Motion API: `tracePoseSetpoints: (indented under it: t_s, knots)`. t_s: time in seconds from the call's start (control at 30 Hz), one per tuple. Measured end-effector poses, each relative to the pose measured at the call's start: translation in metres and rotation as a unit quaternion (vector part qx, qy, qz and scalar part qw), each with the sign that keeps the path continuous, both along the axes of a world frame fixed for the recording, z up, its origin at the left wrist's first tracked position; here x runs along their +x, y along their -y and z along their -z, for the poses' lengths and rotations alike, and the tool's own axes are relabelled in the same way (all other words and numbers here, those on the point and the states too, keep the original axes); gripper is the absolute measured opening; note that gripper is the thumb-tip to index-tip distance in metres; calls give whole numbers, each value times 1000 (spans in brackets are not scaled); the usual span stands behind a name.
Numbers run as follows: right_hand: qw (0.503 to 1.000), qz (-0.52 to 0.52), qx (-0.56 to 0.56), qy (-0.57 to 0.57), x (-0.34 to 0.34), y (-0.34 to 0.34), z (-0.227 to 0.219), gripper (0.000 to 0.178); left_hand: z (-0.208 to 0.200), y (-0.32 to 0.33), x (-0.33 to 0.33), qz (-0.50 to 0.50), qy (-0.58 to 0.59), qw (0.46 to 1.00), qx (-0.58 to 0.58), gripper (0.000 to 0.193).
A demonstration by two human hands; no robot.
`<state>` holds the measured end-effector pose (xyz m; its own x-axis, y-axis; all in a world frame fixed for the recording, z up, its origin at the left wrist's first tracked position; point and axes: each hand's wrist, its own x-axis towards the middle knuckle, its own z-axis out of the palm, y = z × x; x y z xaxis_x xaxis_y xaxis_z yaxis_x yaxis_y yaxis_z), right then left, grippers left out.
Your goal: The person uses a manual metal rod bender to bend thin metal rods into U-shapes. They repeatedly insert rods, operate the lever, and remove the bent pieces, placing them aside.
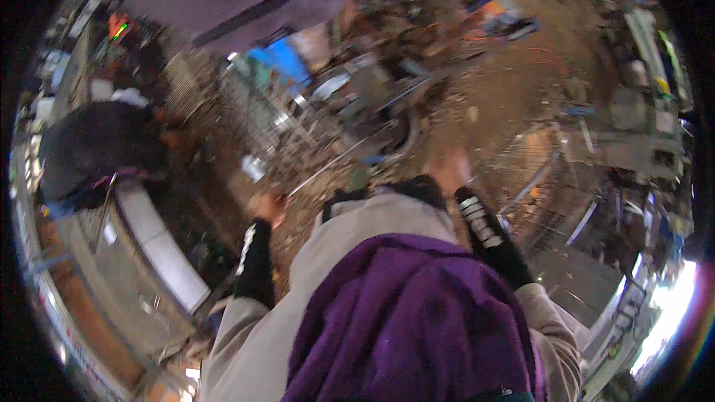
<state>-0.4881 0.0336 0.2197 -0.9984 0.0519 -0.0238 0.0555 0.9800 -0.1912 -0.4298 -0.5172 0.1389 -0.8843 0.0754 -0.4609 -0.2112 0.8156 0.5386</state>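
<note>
My left hand [270, 208], below a black sleeve, is closed round the near end of a thin, pale metal rod [328, 167]. The rod slants up and to the right. Its far end reaches a dark, rounded, rim-like object [406, 134] on the littered ground. To the right, my right hand [450, 170] hangs low over brown dirt, smeared by motion. Its fingers cannot be made out, and nothing shows clearly in it. A small white piece [253, 168] lies just beyond my left hand.
A person in dark clothing [104, 149] is at the left, beside a long pale panel [164, 253]. Purple fabric [238, 0] spreads across the top. Metal scraps and a blue piece [283, 59] lie ahead. Wire mesh [532, 160] is on the right, and a mixed pile [499, 11] farther off.
</note>
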Motion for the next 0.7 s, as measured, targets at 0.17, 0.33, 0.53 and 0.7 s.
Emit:
tracePoseSetpoints:
  t_s: [0.17, 0.33, 0.53, 0.7]
  knots:
    - [993, -102, -29, -44, -115, 45, -115, 69, -75, -40, -21, -9, 28, 999, -36, 22]
    - [934, -346, 82, -27, -194, 32, -91, 62, -74, -84, -17, -40, -98, 994, -41, 21]
    - [940, -322, 30, 110, -217, 38, -79, 62, -73, -132, -23, -98, -102, 978, -151, 33]
    - [929, -357, 44, 92, -215, 36, -76, 63, -60, -119, -29, -70, -49, 985, -148, 35]
